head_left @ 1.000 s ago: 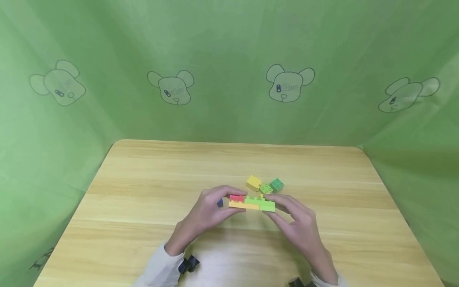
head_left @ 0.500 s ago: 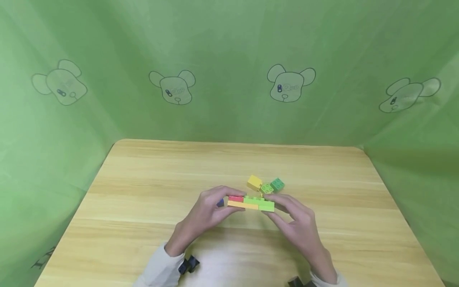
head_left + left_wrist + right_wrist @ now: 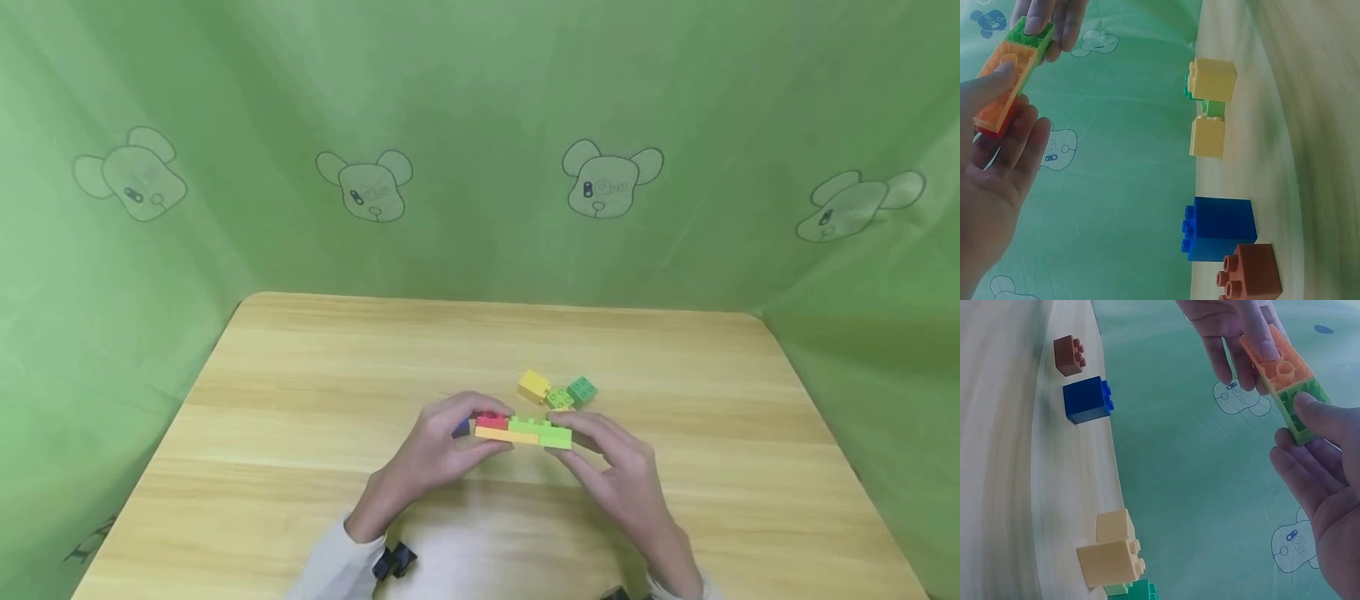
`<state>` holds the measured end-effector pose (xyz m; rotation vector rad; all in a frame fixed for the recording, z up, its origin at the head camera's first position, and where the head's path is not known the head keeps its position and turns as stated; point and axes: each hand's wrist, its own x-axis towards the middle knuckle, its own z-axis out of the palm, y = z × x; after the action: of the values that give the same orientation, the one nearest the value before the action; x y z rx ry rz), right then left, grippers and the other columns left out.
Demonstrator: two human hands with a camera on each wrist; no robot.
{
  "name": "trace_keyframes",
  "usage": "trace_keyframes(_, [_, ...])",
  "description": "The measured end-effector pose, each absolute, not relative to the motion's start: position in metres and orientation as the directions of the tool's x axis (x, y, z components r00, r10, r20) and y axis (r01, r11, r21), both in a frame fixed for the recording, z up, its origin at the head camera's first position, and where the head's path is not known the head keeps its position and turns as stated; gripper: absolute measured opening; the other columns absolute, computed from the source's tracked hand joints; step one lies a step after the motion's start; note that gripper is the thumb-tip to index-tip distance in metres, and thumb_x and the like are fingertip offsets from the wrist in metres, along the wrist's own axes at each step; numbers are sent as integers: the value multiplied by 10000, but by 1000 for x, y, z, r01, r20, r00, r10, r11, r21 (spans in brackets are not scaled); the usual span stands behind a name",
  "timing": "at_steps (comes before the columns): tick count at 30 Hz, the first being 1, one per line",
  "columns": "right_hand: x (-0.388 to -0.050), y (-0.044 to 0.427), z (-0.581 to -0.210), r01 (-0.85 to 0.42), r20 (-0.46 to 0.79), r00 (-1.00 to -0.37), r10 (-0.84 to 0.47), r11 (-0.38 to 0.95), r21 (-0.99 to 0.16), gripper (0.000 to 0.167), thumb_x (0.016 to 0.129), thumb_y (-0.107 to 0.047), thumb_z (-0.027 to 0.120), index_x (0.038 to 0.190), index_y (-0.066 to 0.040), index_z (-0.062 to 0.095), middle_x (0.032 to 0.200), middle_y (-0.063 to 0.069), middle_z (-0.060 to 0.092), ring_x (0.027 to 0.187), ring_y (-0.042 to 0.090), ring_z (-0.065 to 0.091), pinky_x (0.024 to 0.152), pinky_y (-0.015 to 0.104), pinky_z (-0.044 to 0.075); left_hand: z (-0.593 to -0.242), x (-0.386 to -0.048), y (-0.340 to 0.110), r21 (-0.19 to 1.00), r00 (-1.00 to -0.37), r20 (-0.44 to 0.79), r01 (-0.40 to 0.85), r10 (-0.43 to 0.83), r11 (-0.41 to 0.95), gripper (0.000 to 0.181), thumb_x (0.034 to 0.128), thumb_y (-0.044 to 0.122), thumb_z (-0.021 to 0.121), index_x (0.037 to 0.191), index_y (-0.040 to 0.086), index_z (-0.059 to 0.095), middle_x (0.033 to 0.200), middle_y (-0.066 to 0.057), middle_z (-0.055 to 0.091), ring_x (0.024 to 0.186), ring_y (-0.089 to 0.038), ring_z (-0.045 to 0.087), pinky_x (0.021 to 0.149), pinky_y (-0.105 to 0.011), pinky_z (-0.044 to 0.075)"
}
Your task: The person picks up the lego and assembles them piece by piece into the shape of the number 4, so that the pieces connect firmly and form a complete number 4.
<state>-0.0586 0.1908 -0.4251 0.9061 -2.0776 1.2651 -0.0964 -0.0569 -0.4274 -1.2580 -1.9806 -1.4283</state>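
In the head view, a block of joined toy bricks is held above the table between both hands. Its upper layer is a red brick [image 3: 492,422] beside a light green brick [image 3: 528,426]; below them are an orange brick [image 3: 506,436] and another light green brick [image 3: 556,437]. My left hand [image 3: 433,442] pinches the red and orange end, thumb underneath and fingers on top. At the light green end, my right hand [image 3: 621,468] pinches likewise. Both wrist views show the hollow undersides of the orange brick [image 3: 1297,365] and the green brick [image 3: 1034,40], with thumbs pressing on them.
Beyond the hands lie a yellow brick [image 3: 533,386], a lime brick [image 3: 559,398] and a dark green brick [image 3: 582,390]. A second yellow brick [image 3: 1207,136], a blue brick [image 3: 1222,228] and a brown-red brick [image 3: 1257,272] also stand on the table. A green curtain [image 3: 480,250] surrounds it.
The joined bricks have shifted slightly left relative to the loose bricks, and their red studs show more. Both hands keep their hold. The head view has shifted a little.
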Motion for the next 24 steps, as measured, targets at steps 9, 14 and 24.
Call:
trace_keyframes(9, [-57, 188, -429, -772, 723, -629, -285, 332, -541, 407, 1007, -341, 670, 1170, 27, 722, 1131, 170, 742, 1133, 137, 693, 880, 245, 578, -428, -95, -53, 530, -489, 732, 846, 474, 55, 384, 787, -31, 865, 1149, -33, 735, 1117, -145, 765, 1021, -226, 751, 921, -252, 579])
trace_keyframes(14, [-55, 188, -428, -751, 695, -657, -291, 330, -572, 381, 996, -303, 695, 1199, 19, 714, 1145, 169, 737, 1133, 133, 692, 888, 252, 579, -428, -94, -53, 534, -490, 732, 844, 474, 48, 382, 802, -31, 852, 1161, -31, 723, 1121, -145, 762, 1031, -227, 746, 932, -262, 578])
trace_keyframes(24, [-55, 190, -429, -724, 664, -687, -296, 352, -593, 340, 905, -109, 792, 1213, 10, 710, 1152, 166, 735, 1130, 129, 692, 888, 255, 580, -431, -91, -54, 623, -560, 664, 781, 496, 47, 432, 825, 15, 848, 1228, -8, 695, 1200, -132, 740, 1116, -225, 713, 985, -307, 563])
